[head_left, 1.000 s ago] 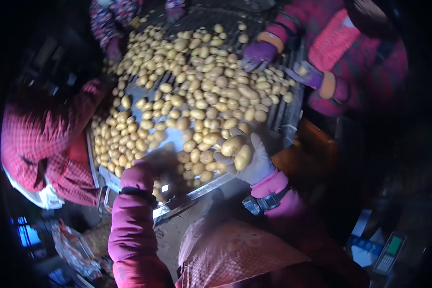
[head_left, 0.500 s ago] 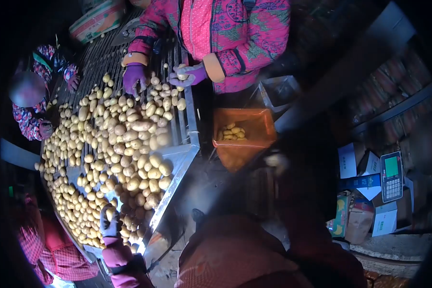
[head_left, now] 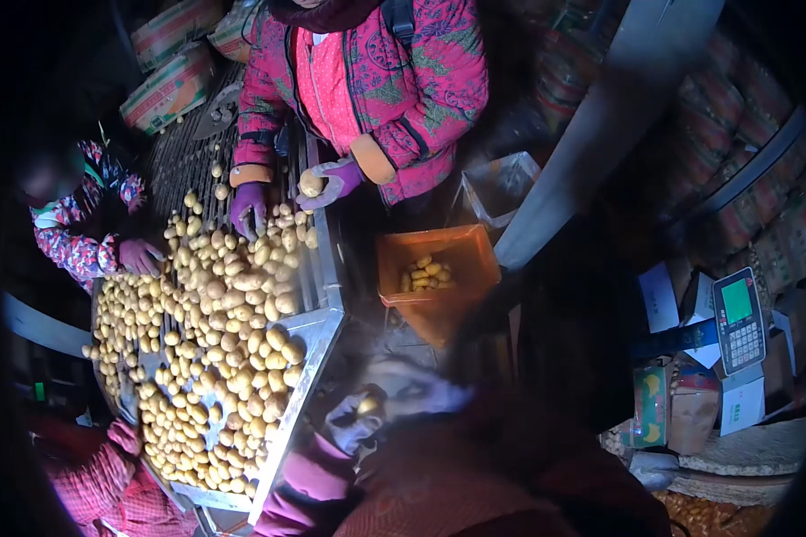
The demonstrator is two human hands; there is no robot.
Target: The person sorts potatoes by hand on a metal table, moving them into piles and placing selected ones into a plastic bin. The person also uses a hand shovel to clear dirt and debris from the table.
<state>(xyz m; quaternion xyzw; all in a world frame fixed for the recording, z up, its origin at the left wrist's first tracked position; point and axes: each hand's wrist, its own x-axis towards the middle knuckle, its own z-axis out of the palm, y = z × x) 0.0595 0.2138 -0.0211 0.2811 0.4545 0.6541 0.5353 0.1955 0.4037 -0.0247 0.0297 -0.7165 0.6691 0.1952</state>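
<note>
My left hand (head_left: pixel 351 422), in a pale glove with a purple sleeve, is closed around a potato (head_left: pixel 367 406) just off the metal edge of the sorting table (head_left: pixel 318 333). My right hand (head_left: pixel 421 385) is a pale, motion-smeared shape beside it, and its fingers cannot be made out. Many potatoes (head_left: pixel 233 295) cover the table to the left. Beyond my hands stands an orange crate (head_left: pixel 439 315) with several potatoes inside.
Across the table, a co-worker in a pink patterned jacket (head_left: pixel 439 80) holds a potato (head_left: pixel 311 183). Other people (head_left: pixel 72 246) work at the left. A white bin (head_left: pixel 501 183), a grey post (head_left: pixel 591 125), a scale (head_left: pixel 740 320) and cartons (head_left: pixel 694 416) are at the right.
My left hand has moved from over the potatoes rightward past the table edge, holding a potato. My right hand has come down and left, close to it. The view has shifted.
</note>
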